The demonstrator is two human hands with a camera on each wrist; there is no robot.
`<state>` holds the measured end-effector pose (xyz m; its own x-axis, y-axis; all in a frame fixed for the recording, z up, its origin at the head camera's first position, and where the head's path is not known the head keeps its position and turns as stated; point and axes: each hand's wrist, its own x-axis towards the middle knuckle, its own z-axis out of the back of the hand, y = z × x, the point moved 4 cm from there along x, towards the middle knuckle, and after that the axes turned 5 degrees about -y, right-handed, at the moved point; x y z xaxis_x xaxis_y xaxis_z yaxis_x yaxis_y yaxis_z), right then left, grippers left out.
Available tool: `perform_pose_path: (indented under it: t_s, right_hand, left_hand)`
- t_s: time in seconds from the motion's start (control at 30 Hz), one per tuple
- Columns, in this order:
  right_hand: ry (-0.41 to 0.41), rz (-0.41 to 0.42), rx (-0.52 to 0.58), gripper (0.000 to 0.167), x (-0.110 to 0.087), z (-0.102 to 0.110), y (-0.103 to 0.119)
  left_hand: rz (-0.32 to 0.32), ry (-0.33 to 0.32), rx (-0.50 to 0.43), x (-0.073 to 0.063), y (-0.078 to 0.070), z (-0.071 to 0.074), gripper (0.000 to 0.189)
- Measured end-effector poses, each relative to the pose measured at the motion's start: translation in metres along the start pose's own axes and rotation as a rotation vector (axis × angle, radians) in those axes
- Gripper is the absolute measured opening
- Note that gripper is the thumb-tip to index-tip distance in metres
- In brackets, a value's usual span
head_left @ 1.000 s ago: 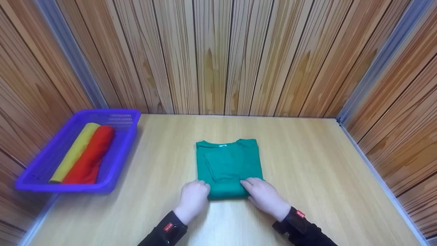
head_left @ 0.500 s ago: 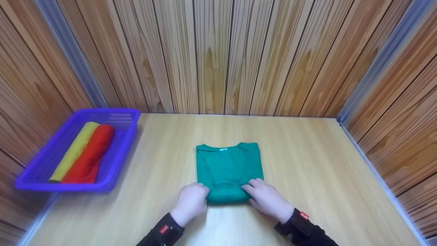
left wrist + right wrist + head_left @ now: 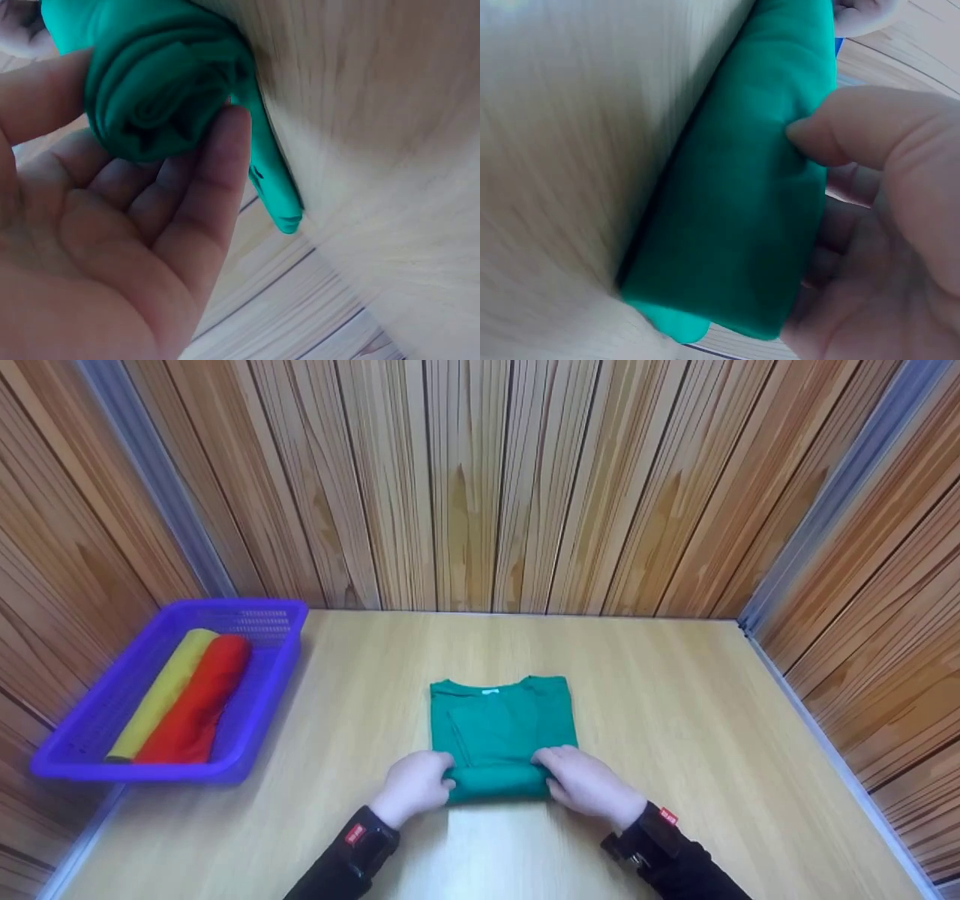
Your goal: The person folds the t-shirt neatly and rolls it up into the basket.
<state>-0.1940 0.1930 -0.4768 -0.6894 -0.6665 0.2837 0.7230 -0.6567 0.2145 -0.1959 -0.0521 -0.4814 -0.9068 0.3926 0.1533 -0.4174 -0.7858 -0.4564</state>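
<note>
A green T-shirt [image 3: 501, 727] lies folded into a panel on the table, its neckline at the far side and its near edge rolled up. My left hand [image 3: 417, 784] grips the left end of that roll. In the left wrist view the coiled layers of the roll [image 3: 161, 105] show between thumb and curled fingers. At the other end my right hand [image 3: 587, 782] holds the roll too. The right wrist view has the thumb [image 3: 832, 135] pressing into the green fabric, with the other fingers partly hidden behind it.
A purple plastic basket [image 3: 262, 712] stands at the left of the table [image 3: 660, 697]. Inside it lie a yellow rolled cloth [image 3: 165, 690] and a red rolled cloth [image 3: 199, 697], side by side. Wood-panelled walls [image 3: 480, 487] bound the table at the back and sides.
The T-shirt has slid slightly toward me. The left hand has shifted a little to the left and changed its hold on the roll. The basket and its cloths stay put.
</note>
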Motion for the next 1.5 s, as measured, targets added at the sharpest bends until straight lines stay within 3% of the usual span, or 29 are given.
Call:
perform_pose_path:
  t_s: [0.13,0.5,0.63,0.9,1.13,1.4,1.5]
  right_hand:
    - [0.037,-0.027,0.008,0.023,0.005,-0.002,-0.004]
    - [0.076,-0.057,0.027,0.018,0.017,-0.006,-0.013]
    - [0.052,-0.059,0.008,0.018,0.017,-0.008,-0.013]
    - [-0.037,-0.050,-0.098,0.028,0.010,0.000,0.002]
    - [-0.135,0.084,-0.204,0.049,0.002,0.013,0.027]
    - [-0.011,0.000,-0.253,0.053,-0.006,0.004,0.034]
    - [-0.004,0.004,-0.253,0.053,-0.007,0.000,0.033]
  left_hand:
    - [0.047,0.026,-0.056,0.005,0.005,0.000,0.013]
    - [0.122,0.067,-0.054,0.017,0.010,0.001,0.012]
    - [0.141,0.077,-0.030,0.020,0.010,0.001,0.011]
    - [0.167,0.091,-0.002,0.021,0.009,0.000,0.028]
    - [0.174,0.092,0.004,0.023,0.009,-0.002,0.034]
    - [0.182,0.090,-0.002,0.022,0.008,-0.002,0.025]
    - [0.172,0.064,0.002,0.018,0.007,-0.001,0.024]
